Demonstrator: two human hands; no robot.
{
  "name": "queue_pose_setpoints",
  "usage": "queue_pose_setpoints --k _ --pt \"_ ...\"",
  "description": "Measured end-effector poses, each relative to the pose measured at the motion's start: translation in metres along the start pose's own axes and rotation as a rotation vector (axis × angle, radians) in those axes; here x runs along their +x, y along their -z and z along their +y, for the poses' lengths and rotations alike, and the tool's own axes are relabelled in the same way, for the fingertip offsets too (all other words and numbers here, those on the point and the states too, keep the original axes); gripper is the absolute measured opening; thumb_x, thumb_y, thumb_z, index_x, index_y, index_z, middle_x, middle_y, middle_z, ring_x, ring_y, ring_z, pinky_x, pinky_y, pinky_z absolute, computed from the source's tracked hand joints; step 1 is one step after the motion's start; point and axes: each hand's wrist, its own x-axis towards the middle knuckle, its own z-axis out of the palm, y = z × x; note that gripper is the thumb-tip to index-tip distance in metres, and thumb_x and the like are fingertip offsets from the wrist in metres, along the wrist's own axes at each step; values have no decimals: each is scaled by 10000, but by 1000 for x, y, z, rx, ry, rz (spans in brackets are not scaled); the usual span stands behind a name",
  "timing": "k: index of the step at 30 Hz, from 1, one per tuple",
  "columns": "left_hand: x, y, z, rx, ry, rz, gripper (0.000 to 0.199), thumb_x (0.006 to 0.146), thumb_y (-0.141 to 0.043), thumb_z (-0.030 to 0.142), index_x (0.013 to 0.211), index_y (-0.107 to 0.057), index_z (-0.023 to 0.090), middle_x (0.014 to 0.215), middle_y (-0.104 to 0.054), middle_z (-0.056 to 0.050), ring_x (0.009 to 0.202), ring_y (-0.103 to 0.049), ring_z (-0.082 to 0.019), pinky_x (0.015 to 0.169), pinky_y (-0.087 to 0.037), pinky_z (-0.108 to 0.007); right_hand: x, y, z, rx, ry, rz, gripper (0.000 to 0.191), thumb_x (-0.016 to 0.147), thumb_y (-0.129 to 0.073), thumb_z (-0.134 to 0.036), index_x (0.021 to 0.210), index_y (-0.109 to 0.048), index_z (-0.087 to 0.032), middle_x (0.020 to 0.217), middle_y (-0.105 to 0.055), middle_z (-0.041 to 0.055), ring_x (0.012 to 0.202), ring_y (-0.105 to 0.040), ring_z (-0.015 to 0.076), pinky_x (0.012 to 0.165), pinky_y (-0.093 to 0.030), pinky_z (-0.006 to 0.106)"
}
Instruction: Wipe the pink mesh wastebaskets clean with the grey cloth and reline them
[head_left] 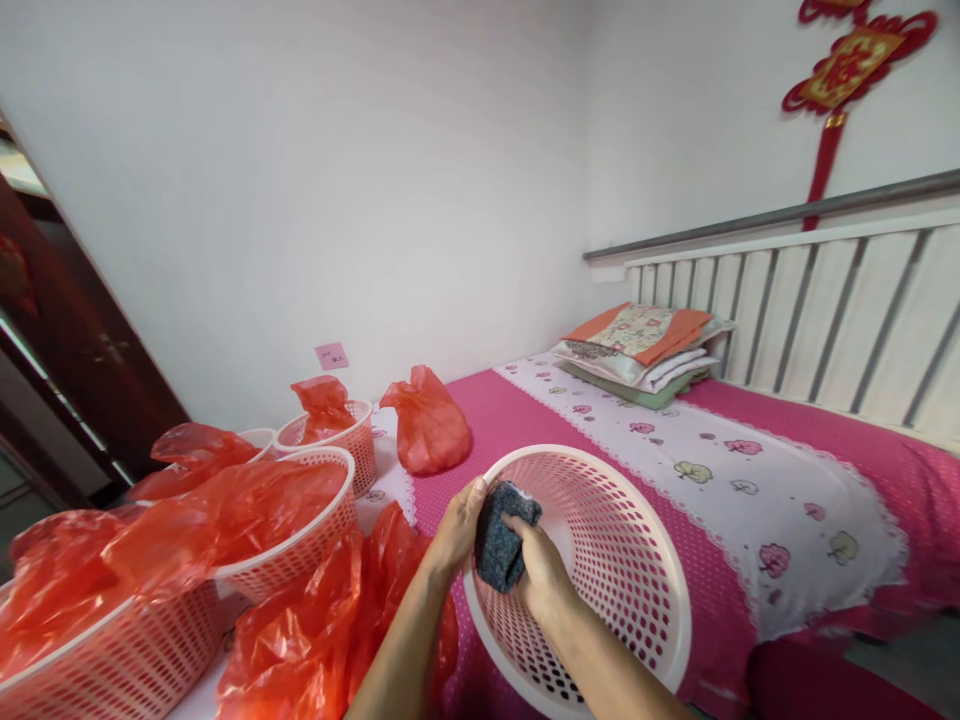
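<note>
A folded dark grey knitted piece, which looks like a sock [504, 540], is held over the near-left rim of a pale pink perforated plastic basket [630, 560]. My left hand [459, 528] grips its left side, thumb upward along the edge. From the right, my right hand [546, 575] pinches it, with fingers pressed on its front. The basket sits tilted toward me on the bed, and its visible inner wall shows nothing lying against it. Close to my left forearm lies a crumpled red plastic bag [322, 630].
More baskets [319, 510] with red plastic bags stand at the left. A tied red bag [429, 425] rests on the pink bedspread [495, 410] near the wall. Folded bedding [641, 345] is stacked by the white slatted headboard [810, 310].
</note>
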Motion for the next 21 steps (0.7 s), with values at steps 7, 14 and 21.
queue_pose_setpoints --k 7,14,21 --pt "0 3 -1 65 -21 49 618 948 -504 720 1040 -725 151 1023 -803 -86 999 -720 -279 969 -547 -407 -24 -1 -16 -173 -141 -145 146 639 -641 -294 766 -641 -221 589 -676 36 501 -623 230 544 -517 359" --pt "5 8 -13 81 -27 65 675 937 -512 737 1179 -733 147 1176 -793 -120 1154 -695 -325 1087 -497 -472 -36 17 -46 -514 -173 -469 207 551 -637 -176 755 -657 -208 622 -686 -8 594 -642 204 625 -520 307" --pt "9 9 -13 11 -65 59 673 936 -570 692 1358 -687 181 1386 -727 -151 1414 -564 -365 1220 -396 -550 7 54 -79 -798 217 -66 24 598 -682 -209 590 -663 -195 528 -653 -4 486 -567 178 482 -392 267"
